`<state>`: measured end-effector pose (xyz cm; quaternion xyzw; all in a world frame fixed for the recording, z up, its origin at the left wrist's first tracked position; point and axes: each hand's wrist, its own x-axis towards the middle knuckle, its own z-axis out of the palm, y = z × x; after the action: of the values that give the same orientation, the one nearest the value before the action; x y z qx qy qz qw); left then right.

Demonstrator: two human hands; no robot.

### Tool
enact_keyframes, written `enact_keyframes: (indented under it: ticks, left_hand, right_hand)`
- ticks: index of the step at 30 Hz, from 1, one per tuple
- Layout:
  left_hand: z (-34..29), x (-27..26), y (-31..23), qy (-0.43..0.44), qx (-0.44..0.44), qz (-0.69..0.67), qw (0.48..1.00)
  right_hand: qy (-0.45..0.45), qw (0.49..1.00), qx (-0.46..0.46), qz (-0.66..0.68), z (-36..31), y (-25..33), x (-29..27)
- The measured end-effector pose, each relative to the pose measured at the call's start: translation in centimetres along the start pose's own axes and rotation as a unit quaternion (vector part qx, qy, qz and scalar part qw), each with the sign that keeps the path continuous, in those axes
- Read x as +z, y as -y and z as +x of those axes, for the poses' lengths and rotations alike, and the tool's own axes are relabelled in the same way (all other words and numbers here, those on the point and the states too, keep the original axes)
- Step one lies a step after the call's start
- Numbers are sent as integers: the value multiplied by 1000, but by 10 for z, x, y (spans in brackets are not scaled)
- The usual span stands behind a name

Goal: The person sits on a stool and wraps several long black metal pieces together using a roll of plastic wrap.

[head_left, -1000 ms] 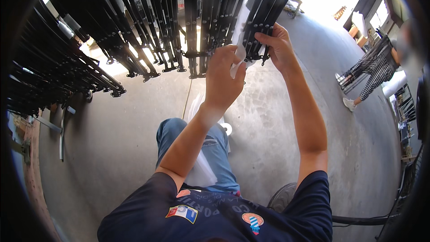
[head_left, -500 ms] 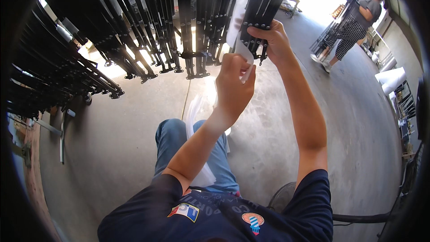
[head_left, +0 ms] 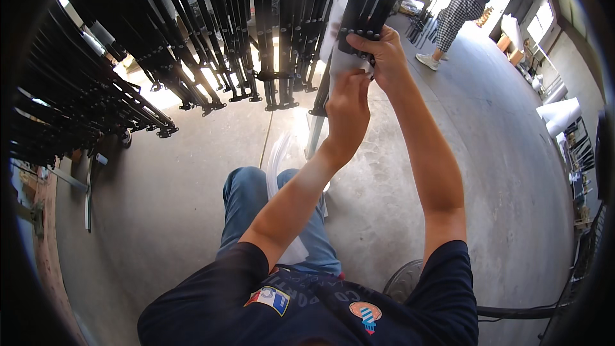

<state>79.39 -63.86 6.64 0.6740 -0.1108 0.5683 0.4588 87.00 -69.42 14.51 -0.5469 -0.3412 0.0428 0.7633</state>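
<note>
While the right hand point(head_left: 389, 57) grips the near end of the black bar bundle point(head_left: 373, 0), far side of the scene, just right of the row of black bars point(head_left: 224, 25), the left hand point(head_left: 349, 106) pinches the near edge of the white sheet point(head_left: 348, 61). Sheet covers part of the bundle's end and sticks out left, so covering looks only partly done; back side can't be told, no fastening visible. Spare white strips point(head_left: 296, 253) lie on the person's lap, apparently unused.

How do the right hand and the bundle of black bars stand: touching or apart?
Touching. The head view shows the right hand gripping the bundle of black bars, its thumb lying across their lower ends.
</note>
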Motion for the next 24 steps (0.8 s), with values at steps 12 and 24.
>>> enact_keyframes:
  ticks: [12,24]
  left_hand:
    - [2,-71,-7,-59,-16,5,998]
    - [80,-28,20,221,8,-18,975]
  right_hand:
    - [5,1000,10,3,-2,7,8]
    - [-17,981,-72,-181,-18,18,-22]
